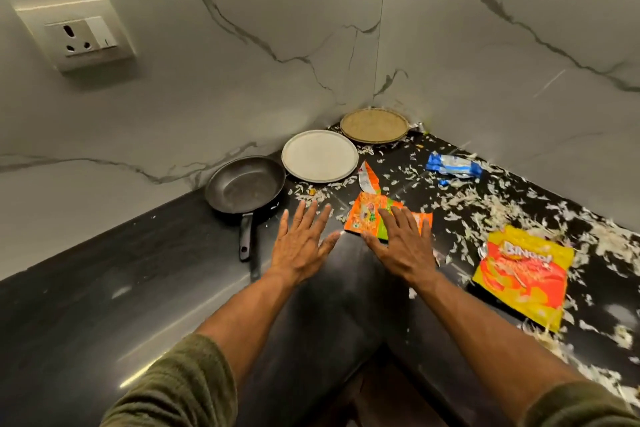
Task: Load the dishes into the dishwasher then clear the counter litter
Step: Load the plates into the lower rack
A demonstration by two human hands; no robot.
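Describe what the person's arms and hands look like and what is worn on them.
Both hands, left hand and right hand, are bare: no gloves, rings or watch visible. The forearms are bare too. Olive-green knitted sleeves are pushed up towards the elbows on both arms.

Black pan, white plate, tan plate (apparently woven) lie flat.

The person is wearing a knitted olive-green top with long sleeves, the left sleeve and the right sleeve both sitting pushed up near the elbows, leaving the forearms, wrists and hands showing bare, no rings, watch or gloves visible.
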